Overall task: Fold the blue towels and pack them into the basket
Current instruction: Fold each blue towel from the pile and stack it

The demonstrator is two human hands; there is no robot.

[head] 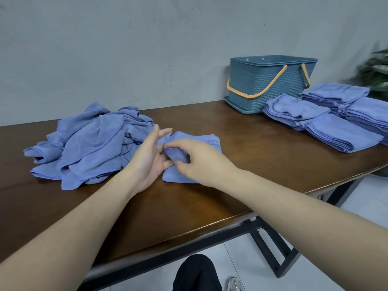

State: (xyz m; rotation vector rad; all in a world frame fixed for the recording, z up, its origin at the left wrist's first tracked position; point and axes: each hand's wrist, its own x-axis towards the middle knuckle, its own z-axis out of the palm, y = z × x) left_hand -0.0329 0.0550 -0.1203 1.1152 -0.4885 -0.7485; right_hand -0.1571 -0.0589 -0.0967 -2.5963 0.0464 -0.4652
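Observation:
A partly folded blue towel lies on the brown table in front of me. My right hand sits on top of it and pinches a fold of the cloth between thumb and fingers. My left hand is at the towel's left edge with its fingers spread and straight, touching the cloth. To the left a heap of unfolded blue towels is piled up. Several stacks of folded blue towels lie at the right. Behind them stands a blue basket with orange handles.
A grey wall runs behind the table. A green plant shows at the far right edge. The table's front edge runs diagonally, with a black metal frame and white floor below. My dark trouser leg and shoe are at the bottom.

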